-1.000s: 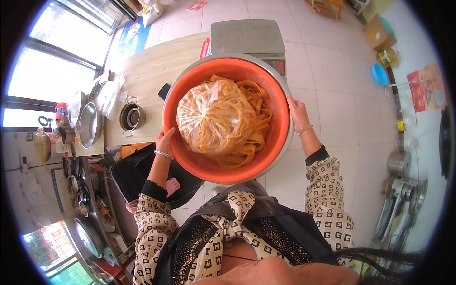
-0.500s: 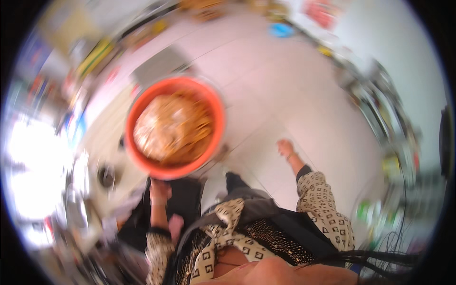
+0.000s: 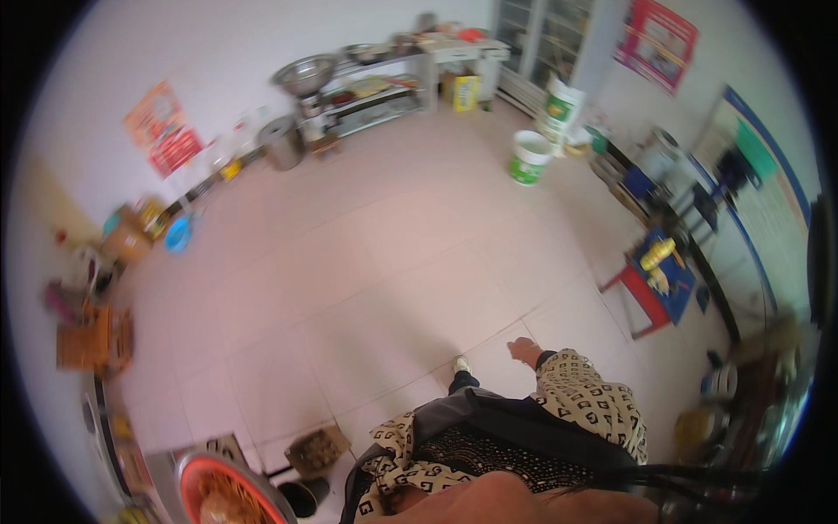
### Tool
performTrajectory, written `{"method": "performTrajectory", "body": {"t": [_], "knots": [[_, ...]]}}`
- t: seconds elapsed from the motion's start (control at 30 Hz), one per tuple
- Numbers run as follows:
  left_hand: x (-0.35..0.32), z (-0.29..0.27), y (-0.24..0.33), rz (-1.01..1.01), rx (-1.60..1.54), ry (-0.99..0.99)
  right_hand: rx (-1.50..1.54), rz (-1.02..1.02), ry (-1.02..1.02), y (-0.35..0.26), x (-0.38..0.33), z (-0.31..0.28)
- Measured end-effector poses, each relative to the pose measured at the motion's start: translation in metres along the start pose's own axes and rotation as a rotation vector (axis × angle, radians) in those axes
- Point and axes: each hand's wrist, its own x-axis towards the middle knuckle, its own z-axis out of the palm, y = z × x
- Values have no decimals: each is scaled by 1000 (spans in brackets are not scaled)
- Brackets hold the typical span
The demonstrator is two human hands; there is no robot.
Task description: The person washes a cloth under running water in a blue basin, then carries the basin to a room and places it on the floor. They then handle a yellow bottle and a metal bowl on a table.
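Note:
My right hand hangs over the tiled floor, right of my foot. Its fingers look loosely curled in, and nothing shows in them. My left hand is out of view. At the lower left edge an orange-red basin shows only in part. Inside it lie brownish-orange strips and part of a clear plastic bag. Neither of my hands is seen touching this basin.
A low red-and-blue stool stands at the right. Farther off are a white-green bucket, a metal rack, a steel bowl and a glass-door cabinet. A brown box sits beside the basin.
My view has swung to the right, so the basin has shifted from the centre to the lower left edge. My left hand has left the view. My right hand stays empty.

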Motion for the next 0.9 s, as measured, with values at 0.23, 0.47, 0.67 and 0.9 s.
{"method": "performTrajectory", "body": {"t": [0.23, 0.47, 0.67, 0.9], "knots": [[121, 65, 121, -99, 356, -148, 670, 587, -89, -47, 40, -15], [215, 205, 206, -142, 652, -270, 125, 509, -102, 37, 3, 40], [288, 344, 242, -99, 829, -429, 251, 709, -94, 18, -26, 52], [309, 471, 260, -90, 995, -712, 1147, 1605, 432, -91, -97, 105]]}}
